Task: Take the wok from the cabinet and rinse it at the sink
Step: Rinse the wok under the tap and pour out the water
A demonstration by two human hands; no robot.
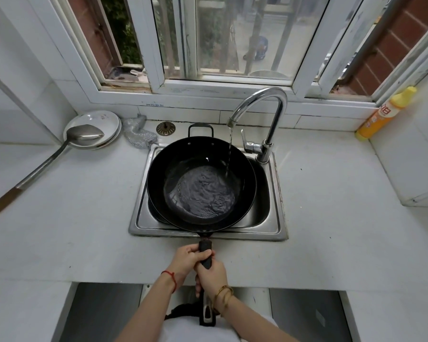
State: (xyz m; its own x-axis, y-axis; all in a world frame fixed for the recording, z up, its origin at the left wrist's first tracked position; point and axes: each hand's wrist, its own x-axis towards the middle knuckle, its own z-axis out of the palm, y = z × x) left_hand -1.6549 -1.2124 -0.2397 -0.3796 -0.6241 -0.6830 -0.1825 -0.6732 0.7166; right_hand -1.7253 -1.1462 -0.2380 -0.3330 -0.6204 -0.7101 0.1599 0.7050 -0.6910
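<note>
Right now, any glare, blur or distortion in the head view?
Head view: strong wide-angle bending at window frame and edges; soft daylight, no harsh shadows; small highlights on curved chrome tap; rippled water inside round black wok reflects light; focus fairly sharp.

The sink (pixel 278 193) sits at the centre of the counter (pixel 84 230), with the window (pixel 208 45) behind it at twelve o'clock. The wok (pixel 200 181) lies over the sink, covering most of the basin, its long handle (pixel 205 257) pointing to six o'clock past the counter's front edge. Both hands grip that handle, the left hand (pixel 185 260) nearer the wok, the right hand (pixel 211 275) behind it. The tap (pixel 262 114) stands at the sink's two o'clock corner, its spout over the wok's far right side. At ten o'clock plates (pixel 94 127) rest on the counter with a spatula (pixel 47 159) lying across them; between plates and sink is what may be a scouring cloth (pixel 139 134). A bottle (pixel 383 114) leans at two o'clock, well apart.
</note>
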